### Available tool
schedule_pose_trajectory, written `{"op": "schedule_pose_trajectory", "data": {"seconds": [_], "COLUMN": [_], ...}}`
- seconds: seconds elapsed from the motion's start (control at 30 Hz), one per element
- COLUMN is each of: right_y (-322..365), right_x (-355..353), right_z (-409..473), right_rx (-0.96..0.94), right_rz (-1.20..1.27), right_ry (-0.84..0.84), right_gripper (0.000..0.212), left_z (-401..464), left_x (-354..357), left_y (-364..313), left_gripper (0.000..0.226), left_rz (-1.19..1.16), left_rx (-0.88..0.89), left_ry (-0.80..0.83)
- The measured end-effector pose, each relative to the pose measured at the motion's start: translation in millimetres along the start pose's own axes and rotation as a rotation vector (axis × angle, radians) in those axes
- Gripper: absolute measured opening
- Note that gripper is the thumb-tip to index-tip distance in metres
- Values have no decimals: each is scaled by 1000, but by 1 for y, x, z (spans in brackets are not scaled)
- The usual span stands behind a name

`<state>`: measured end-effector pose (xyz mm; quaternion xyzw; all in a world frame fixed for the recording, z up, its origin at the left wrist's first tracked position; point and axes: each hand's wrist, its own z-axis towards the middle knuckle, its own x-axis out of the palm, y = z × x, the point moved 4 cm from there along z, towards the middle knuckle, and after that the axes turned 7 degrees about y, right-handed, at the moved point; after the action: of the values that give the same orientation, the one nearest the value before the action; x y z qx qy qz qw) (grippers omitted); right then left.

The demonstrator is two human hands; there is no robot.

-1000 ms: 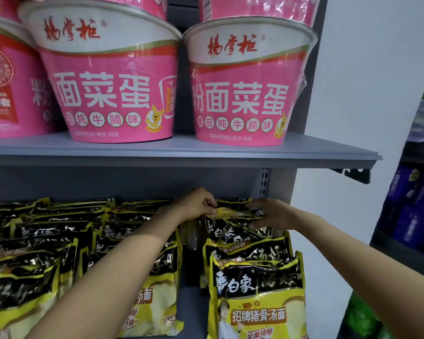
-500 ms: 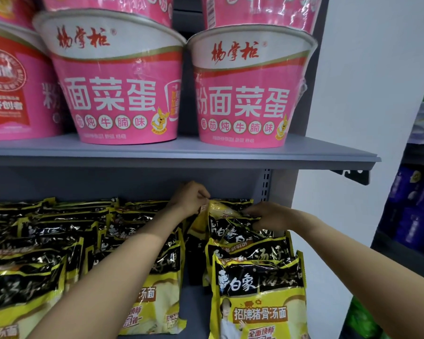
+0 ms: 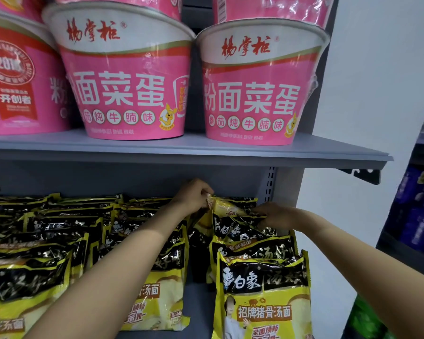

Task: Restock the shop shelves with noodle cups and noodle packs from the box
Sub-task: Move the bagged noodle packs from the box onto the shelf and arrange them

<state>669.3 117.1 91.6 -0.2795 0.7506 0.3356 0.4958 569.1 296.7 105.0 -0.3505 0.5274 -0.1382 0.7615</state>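
Grey metal shelf (image 3: 206, 152) across the middle, white wall (image 3: 377, 81) at 2 o'clock, darker neighbouring shelving (image 3: 411, 248) at 4 o'clock

Upper shelf (image 3: 186, 150): three pink noodle cups (image 3: 130, 94) in the front row I can see — parts of more stacked on top, count unclear. Lower shelf: yellow-black noodle packs (image 3: 262, 297) in about four rows — too overlapped to count. My two hands.

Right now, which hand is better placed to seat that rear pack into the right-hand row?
Probably the left hand: its fingers pinch the raised top corner of the yellow noodle pack, so it can steer it down. The right hand only rests low on the pack's right edge, steadying it.
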Motion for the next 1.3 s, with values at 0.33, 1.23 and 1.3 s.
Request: {"op": "schedule_pose_trajectory", "data": {"seconds": [0.33,1.23,1.3], "right_y": [9,16,12], "right_x": [-4,-5,-3], "right_z": [-6,-6,-3], "right_rx": [-12,-90,-64], "right_rz": [-7,9,-4], "right_ry": [-12,-20,-22], "right_gripper": [58,63,55], "left_z": [2,-5,-6], "left_x": [-2,2,-1], "left_y": [2,0,2], "left_gripper": [31,13,13], "left_rz": [223,398,387], "left_rx": [-37,26,0], "left_ry": [-4,40,-18]}}
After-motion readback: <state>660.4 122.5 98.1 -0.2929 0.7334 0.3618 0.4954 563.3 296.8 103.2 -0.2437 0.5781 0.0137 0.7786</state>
